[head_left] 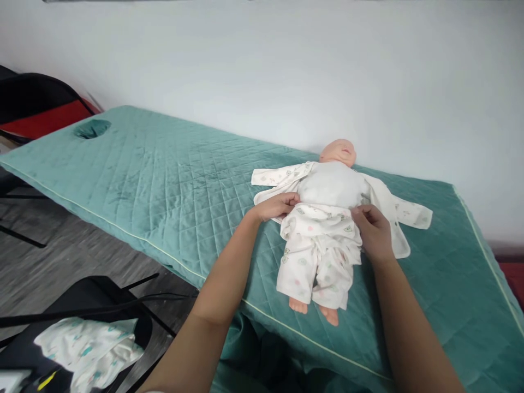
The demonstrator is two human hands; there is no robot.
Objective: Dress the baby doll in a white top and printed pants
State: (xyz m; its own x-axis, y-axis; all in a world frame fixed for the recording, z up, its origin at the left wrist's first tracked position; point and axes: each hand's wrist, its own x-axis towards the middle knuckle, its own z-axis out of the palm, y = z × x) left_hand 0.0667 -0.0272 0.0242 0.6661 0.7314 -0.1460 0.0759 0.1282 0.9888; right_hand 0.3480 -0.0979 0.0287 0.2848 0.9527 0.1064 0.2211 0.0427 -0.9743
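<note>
Head view: left hand (278,206) and right hand (373,230) pinch the printed pants (315,245) on the baby doll (332,184); I'd level the waistband (327,210).

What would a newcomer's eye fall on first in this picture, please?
Most likely the doll, face up near the wall on the green bed cover, its jacket spread open to both sides. Next, the left hand and right hand pinching either side of its pants at the waist. Lower left, a patterned cloth lies on a black chair.
</note>
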